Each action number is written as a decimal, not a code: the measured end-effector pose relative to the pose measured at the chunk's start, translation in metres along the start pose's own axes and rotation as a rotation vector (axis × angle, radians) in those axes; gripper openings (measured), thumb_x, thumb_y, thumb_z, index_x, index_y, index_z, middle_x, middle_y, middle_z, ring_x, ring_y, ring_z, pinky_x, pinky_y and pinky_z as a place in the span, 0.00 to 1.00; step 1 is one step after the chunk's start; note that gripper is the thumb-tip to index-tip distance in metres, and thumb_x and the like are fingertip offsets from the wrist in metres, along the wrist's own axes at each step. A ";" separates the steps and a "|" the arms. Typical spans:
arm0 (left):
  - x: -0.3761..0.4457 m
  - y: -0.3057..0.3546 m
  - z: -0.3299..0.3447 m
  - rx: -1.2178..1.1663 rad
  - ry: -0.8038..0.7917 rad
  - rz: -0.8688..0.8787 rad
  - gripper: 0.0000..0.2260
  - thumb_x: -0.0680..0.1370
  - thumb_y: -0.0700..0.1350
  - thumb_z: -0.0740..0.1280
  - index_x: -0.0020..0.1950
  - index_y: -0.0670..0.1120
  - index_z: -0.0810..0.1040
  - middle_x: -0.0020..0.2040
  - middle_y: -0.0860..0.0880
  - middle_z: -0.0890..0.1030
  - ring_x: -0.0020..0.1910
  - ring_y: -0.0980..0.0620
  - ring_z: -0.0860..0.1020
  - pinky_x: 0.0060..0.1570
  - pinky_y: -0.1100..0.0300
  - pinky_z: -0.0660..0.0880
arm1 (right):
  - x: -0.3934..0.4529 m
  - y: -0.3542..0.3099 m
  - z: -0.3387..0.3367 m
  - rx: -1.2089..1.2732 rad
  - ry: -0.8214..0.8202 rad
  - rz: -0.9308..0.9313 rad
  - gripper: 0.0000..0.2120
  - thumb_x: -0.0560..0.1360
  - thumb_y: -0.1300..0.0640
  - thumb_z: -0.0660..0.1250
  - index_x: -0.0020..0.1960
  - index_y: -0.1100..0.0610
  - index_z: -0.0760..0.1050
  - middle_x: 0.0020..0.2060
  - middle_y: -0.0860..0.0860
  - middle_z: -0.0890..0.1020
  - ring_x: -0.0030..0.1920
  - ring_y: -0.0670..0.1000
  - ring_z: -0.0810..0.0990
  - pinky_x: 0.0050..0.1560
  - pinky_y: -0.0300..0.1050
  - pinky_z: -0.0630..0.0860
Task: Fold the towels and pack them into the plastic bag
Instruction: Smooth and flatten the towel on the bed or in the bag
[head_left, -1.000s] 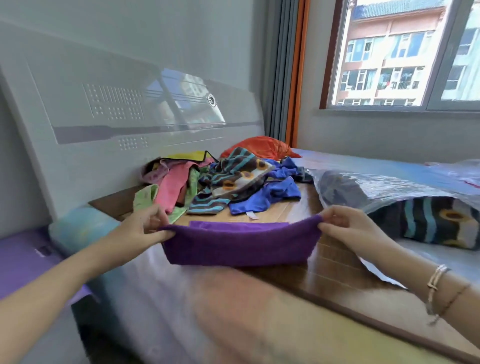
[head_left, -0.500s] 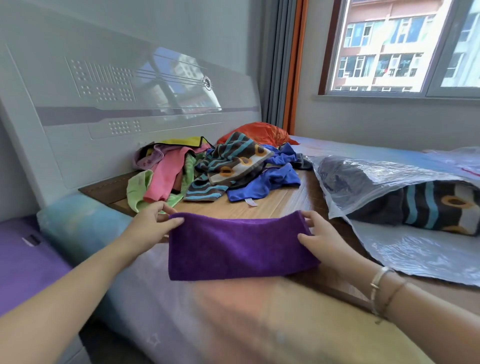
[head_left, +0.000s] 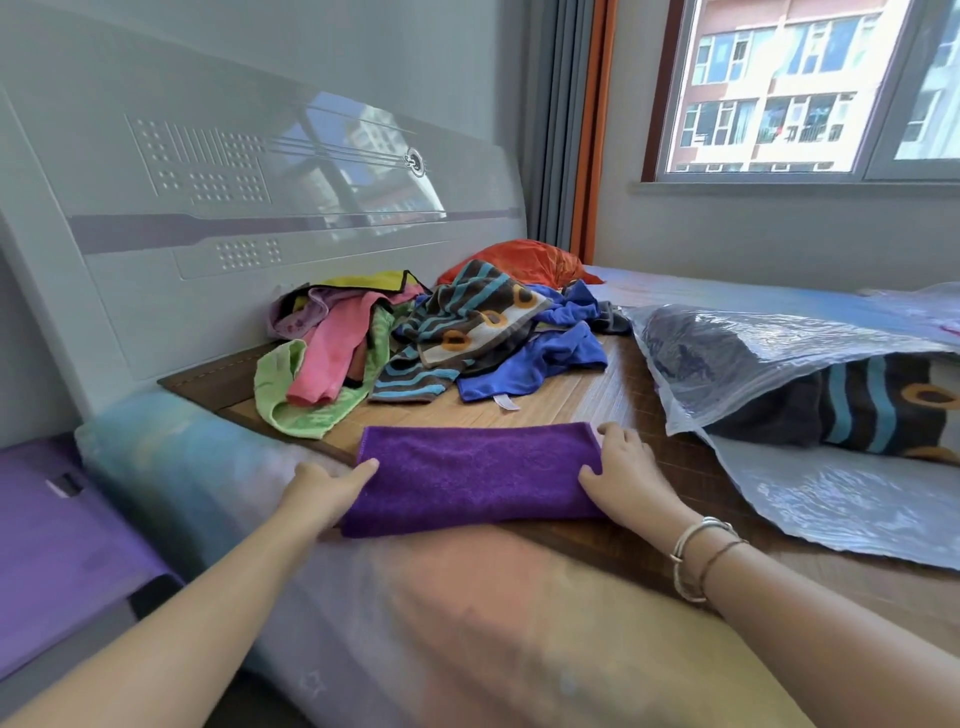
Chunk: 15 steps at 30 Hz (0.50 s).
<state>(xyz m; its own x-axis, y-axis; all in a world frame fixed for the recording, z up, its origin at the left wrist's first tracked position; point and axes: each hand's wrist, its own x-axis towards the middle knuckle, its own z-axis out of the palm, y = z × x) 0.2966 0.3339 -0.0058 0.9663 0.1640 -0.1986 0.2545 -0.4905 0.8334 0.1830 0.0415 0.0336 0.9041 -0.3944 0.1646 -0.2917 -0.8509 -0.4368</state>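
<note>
Purple towel (head_left: 475, 475) lies folded flat on the wood mat (head_left: 561, 410). Left hand (head_left: 324, 491) & right hand (head_left: 626, 475) rest at its two ends, fingers flat – not grabbing. Plastic bag (head_left: 831, 499) w/ a striped towel (head_left: 872, 410) inside sits just right; messy towel pile (head_left: 431, 343) behind.

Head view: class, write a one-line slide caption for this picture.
Both hands, left and right, press the ends of a folded purple towel on the mat, beside a part-filled plastic bag.

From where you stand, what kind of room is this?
Most likely a home bedroom: a bed with a white headboard, a woven mat on the mattress, and a window facing apartment blocks.
</note>
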 end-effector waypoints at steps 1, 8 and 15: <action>-0.007 0.001 0.001 -0.017 -0.034 0.007 0.39 0.64 0.68 0.72 0.60 0.37 0.74 0.55 0.40 0.80 0.52 0.41 0.79 0.52 0.48 0.79 | -0.004 0.002 0.000 0.022 0.005 -0.017 0.26 0.78 0.55 0.61 0.74 0.59 0.59 0.70 0.57 0.66 0.69 0.56 0.65 0.65 0.49 0.66; -0.041 0.040 -0.002 -0.228 -0.039 0.186 0.07 0.73 0.44 0.73 0.42 0.42 0.78 0.35 0.47 0.76 0.34 0.49 0.72 0.35 0.60 0.68 | -0.041 0.010 -0.002 -0.092 -0.008 -0.327 0.22 0.80 0.49 0.59 0.74 0.48 0.64 0.74 0.49 0.66 0.75 0.50 0.61 0.74 0.47 0.57; -0.102 0.120 0.043 -0.476 -0.126 0.397 0.03 0.75 0.43 0.72 0.42 0.47 0.79 0.38 0.50 0.80 0.36 0.54 0.77 0.28 0.68 0.71 | -0.059 0.017 -0.021 0.131 0.052 -0.287 0.22 0.80 0.53 0.59 0.74 0.51 0.63 0.70 0.47 0.69 0.68 0.47 0.69 0.63 0.39 0.66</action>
<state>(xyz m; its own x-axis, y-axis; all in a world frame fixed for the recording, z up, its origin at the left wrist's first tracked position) 0.2302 0.2215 0.0919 0.9880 -0.0682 0.1384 -0.1422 -0.0539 0.9884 0.1181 0.0424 0.0353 0.9253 -0.1654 0.3412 0.0184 -0.8792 -0.4761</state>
